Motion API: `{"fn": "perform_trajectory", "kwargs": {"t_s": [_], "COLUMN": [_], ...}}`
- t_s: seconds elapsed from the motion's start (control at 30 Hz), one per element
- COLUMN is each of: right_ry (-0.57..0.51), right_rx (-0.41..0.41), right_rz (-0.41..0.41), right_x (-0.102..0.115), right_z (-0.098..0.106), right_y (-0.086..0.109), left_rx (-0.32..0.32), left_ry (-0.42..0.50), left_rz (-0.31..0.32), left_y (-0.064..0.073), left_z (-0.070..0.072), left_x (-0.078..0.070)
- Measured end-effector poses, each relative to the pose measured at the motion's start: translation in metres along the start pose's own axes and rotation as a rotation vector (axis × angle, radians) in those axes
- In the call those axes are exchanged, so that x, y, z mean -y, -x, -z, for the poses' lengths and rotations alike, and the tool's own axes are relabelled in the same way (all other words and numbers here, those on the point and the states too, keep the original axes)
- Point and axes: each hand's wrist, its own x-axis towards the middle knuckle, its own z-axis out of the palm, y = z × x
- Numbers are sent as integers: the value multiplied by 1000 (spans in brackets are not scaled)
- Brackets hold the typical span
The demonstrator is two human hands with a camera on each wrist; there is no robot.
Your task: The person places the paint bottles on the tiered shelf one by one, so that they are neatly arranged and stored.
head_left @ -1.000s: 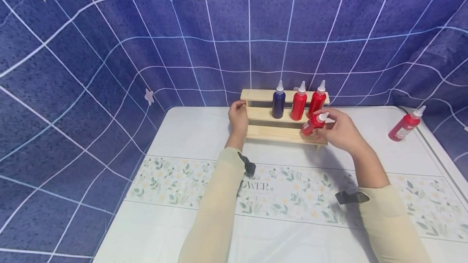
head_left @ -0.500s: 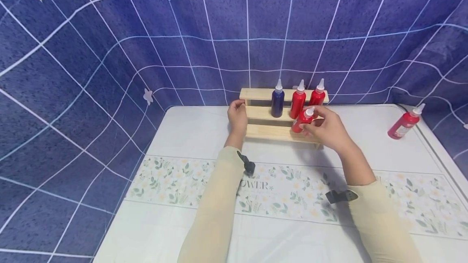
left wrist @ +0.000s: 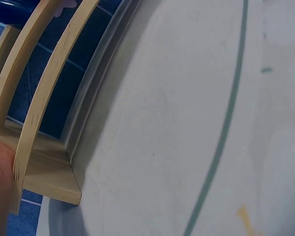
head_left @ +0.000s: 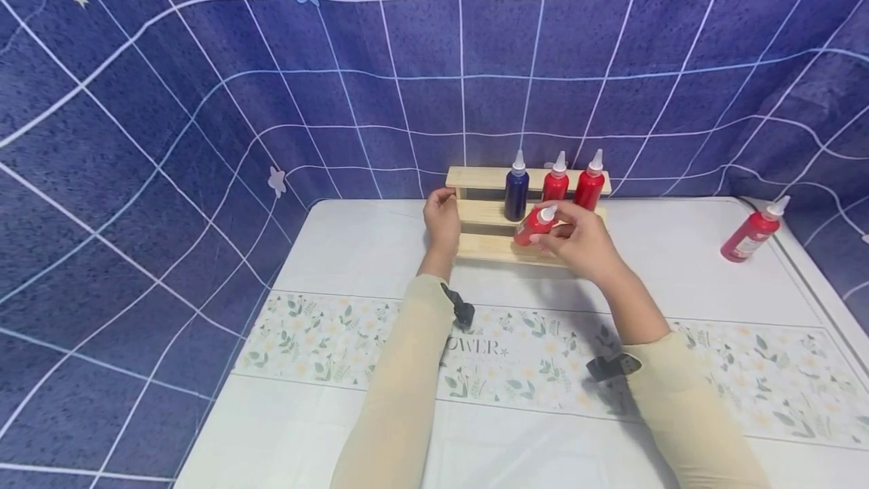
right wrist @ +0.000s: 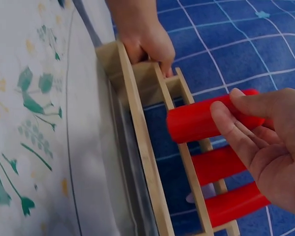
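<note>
My left hand (head_left: 443,223) grips the left end of a three-tier wooden rack (head_left: 478,246); its fingers wrap that end in the right wrist view. My right hand (head_left: 585,244) pinches a red squeeze bottle (head_left: 528,228) with a white nozzle between thumb and fingers. Tilted to the right, this bottle overlaps the front tier in the head view. In the right wrist view its flat base (right wrist: 179,125) faces the rack. Behind it, a dark blue squeeze bottle (head_left: 516,197) and two red squeeze bottles (head_left: 555,186) (head_left: 589,190) stand upright on the middle tier.
Another red bottle (head_left: 749,237) stands at the right of the white table (head_left: 353,247). A floral band (head_left: 543,357) runs across the tabletop. A blue gridded curtain (head_left: 380,104) hangs close behind the rack and along the left side.
My right hand has moved left along the front of the rack with the red squeeze bottle, from the right end to in front of the middle. The left hand keeps its grip.
</note>
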Motion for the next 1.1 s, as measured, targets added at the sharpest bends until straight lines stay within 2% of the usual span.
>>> {"fn": "perform_trajectory", "kwargs": {"t_s": [0.2,0.37,0.6,0.77,1.1], "right_ry": [-18,-24,-20,-21,113], "right_rx": [-1,22,29,27,-14], "right_rz": [55,59,74,124,180], "right_x": [1,3,5,7,13], "right_z": [-12,-21,-31,-38,-51], "right_y": [-3,-7,-10,-15,-24], "left_rx": [3,6,-1,0,-5], "left_ry": [-2,-4,-16,-18,5], "left_rz": [-2,-14,10,-3,-20], "left_y": [0,-1,-1,0,-2], "left_z": [-1,-2,-2,-2,-1], "left_x": [0,-1,1,0,4]}}
